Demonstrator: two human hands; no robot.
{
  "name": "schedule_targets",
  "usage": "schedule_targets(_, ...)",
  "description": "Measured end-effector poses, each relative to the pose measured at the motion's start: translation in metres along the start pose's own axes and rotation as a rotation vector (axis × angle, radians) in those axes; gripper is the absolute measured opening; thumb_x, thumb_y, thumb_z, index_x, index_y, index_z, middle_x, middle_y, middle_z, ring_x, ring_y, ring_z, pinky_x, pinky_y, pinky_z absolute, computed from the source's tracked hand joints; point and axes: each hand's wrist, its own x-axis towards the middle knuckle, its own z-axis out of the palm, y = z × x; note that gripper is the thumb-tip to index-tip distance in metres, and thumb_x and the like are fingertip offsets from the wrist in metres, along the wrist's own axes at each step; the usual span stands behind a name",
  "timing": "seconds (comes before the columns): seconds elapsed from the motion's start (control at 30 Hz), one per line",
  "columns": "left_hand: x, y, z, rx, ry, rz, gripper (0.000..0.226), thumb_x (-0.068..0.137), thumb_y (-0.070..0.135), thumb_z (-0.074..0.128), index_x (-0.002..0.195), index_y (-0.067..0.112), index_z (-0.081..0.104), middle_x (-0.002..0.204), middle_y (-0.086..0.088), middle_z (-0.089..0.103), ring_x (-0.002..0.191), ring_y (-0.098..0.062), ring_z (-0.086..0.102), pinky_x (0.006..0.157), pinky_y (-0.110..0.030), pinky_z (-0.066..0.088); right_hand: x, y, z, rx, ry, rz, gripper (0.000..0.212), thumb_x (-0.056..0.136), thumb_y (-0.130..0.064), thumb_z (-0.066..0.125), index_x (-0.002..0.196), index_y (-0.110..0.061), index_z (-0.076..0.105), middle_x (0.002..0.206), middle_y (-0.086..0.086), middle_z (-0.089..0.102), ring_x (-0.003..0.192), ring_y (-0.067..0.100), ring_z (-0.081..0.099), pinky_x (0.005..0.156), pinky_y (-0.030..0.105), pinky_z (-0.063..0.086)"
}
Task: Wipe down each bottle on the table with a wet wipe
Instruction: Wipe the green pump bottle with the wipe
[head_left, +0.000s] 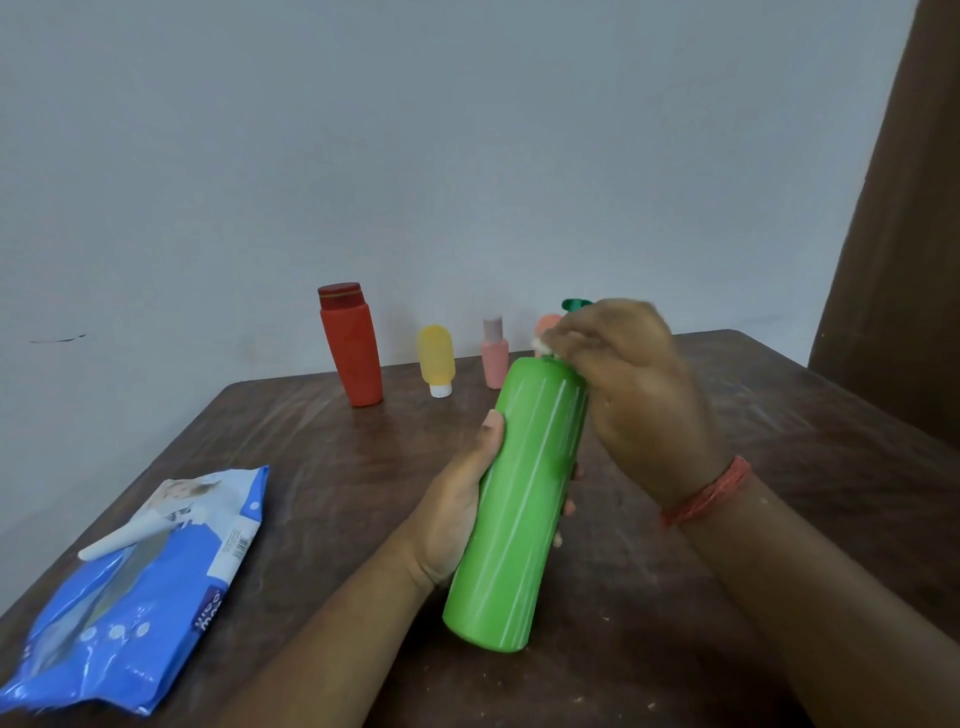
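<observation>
Green bottle (519, 499) held tilted above the brown wooden surface (727, 571), base toward the camera, top leaning away and right. Left hand (457, 509) grips the bottle's lower-middle body, thumb (491, 428) up along the left side, fingertips just showing past the right edge. Right hand (628, 384) sits at the bottle's top, fingers curled and pinching a small white wad, the wet wipe (543, 344), against the neck area. Wipe mostly hidden by the fingers; motion blur there. Dark green pump cap (574, 305) pokes out above the right hand. Red thread band (709, 493) on the right wrist.

Four other bottles stand upright in a row along the far edge of the surface, near the wall: red bottle (350, 345) with darker red cap at left, yellow bottle (436, 359) standing on its white cap, pink bottle (494, 353), and an orange-pink one (546, 325) partly hidden behind the right hand. All well apart from the held bottle.

Blue wipes pack (140, 592) lies flat at the near-left part of the surface, its white flap lifted open. Grey-white wall (363, 156) behind; brown curtain (904, 234) at the right edge.
</observation>
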Motion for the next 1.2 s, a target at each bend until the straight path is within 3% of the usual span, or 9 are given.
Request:
schedule_targets(0.07, 0.000, 0.000, 0.002, 0.042, 0.026, 0.002, 0.079, 0.090, 0.064, 0.047, 0.140, 0.004, 0.055, 0.120, -0.027, 0.063, 0.091, -0.033, 0.066, 0.072, -0.045, 0.058, 0.005, -0.004, -0.002, 0.013, 0.038, 0.011, 0.023, 0.094, 0.001, 0.057, 0.108, -0.001, 0.074, 0.106, 0.009, 0.070, 0.102, 0.029, 0.056, 0.094, 0.033, 0.046)
schedule_targets(0.2, 0.000, 0.002, 0.002, 0.060, 0.085, -0.006, 0.081, 0.088, 0.065, 0.044, 0.135, -0.001, 0.056, 0.114, -0.026, 0.065, 0.086, -0.031, 0.067, 0.071, -0.044, 0.057, 0.002, -0.014, -0.002, 0.087, -0.086, -0.110, 0.029, 0.083, 0.016, 0.063, 0.101, -0.003, 0.075, 0.102, 0.006, 0.071, 0.097, 0.028, 0.059, 0.089, 0.038, 0.049)
schedule_targets(0.33, 0.000, 0.002, 0.008, 0.241, 0.106, 0.033, 0.074, 0.092, 0.062, 0.041, 0.137, 0.005, 0.056, 0.110, -0.023, 0.069, 0.086, -0.031, 0.068, 0.073, -0.044, 0.057, 0.014, -0.014, -0.004, 0.035, -0.080, 0.062, 0.033, 0.082, 0.006, 0.052, 0.098, -0.011, 0.075, 0.096, -0.002, 0.071, 0.094, 0.022, 0.052, 0.085, 0.030, 0.044)
schedule_targets(0.43, -0.003, 0.003, 0.011, 0.276, 0.117, 0.064, 0.071, 0.095, 0.057, 0.036, 0.132, 0.000, 0.055, 0.096, -0.017, 0.072, 0.077, -0.026, 0.070, 0.068, -0.038, 0.059, 0.012, -0.021, -0.005, 0.104, -0.202, -0.056, 0.039, 0.074, 0.012, 0.053, 0.095, -0.012, 0.073, 0.094, -0.005, 0.069, 0.094, 0.018, 0.048, 0.084, 0.028, 0.042)
schedule_targets(0.6, -0.004, 0.002, 0.013, 0.345, 0.101, 0.090, 0.071, 0.088, 0.065, 0.045, 0.136, 0.015, 0.058, 0.115, -0.025, 0.068, 0.088, -0.031, 0.068, 0.075, -0.045, 0.057, 0.015, -0.011, -0.010, 0.044, -0.058, 0.097, 0.029, 0.076, 0.008, 0.060, 0.090, -0.011, 0.075, 0.092, -0.003, 0.071, 0.093, 0.021, 0.050, 0.082, 0.032, 0.043)
schedule_targets(0.73, -0.004, -0.001, 0.006, 0.182, 0.098, 0.102, 0.081, 0.088, 0.066, 0.053, 0.135, 0.001, 0.055, 0.111, -0.027, 0.066, 0.085, -0.032, 0.067, 0.071, -0.043, 0.057, 0.009, -0.014, -0.013, 0.142, -0.110, -0.068, 0.028, 0.082, 0.014, 0.062, 0.097, -0.005, 0.076, 0.102, 0.001, 0.073, 0.097, 0.026, 0.056, 0.087, 0.035, 0.048)
schedule_targets(0.83, -0.001, -0.002, -0.004, 0.013, 0.044, 0.046, 0.085, 0.082, 0.071, 0.063, 0.133, 0.003, 0.061, 0.119, -0.026, 0.064, 0.091, -0.033, 0.067, 0.072, -0.045, 0.059, 0.002, -0.011, -0.006, 0.128, -0.050, 0.011, 0.028, 0.091, -0.001, 0.050, 0.102, -0.003, 0.076, 0.105, 0.005, 0.072, 0.098, 0.026, 0.059, 0.091, 0.036, 0.049)
schedule_targets(0.97, -0.003, -0.004, -0.013, -0.149, 0.033, 0.035, 0.077, 0.088, 0.066, 0.045, 0.128, 0.004, 0.067, 0.117, -0.023, 0.066, 0.090, -0.032, 0.068, 0.072, -0.045, 0.059, -0.015, -0.012, 0.009, 0.169, -0.099, 0.037, 0.024, 0.093, -0.002, 0.055, 0.108, -0.001, 0.074, 0.109, 0.008, 0.070, 0.100, 0.025, 0.061, 0.090, 0.033, 0.050)
schedule_targets(1.2, -0.003, -0.005, -0.023, -0.227, 0.019, 0.043, 0.078, 0.095, 0.065, 0.035, 0.136, 0.004, 0.061, 0.122, -0.021, 0.064, 0.092, -0.031, 0.066, 0.074, -0.044, 0.058, -0.024, -0.012, 0.020, 0.260, -0.083, 0.169, 0.029, 0.085, 0.008, 0.063, 0.109, -0.005, 0.074, 0.108, 0.003, 0.069, 0.101, 0.018, 0.064, 0.092, 0.029, 0.052)
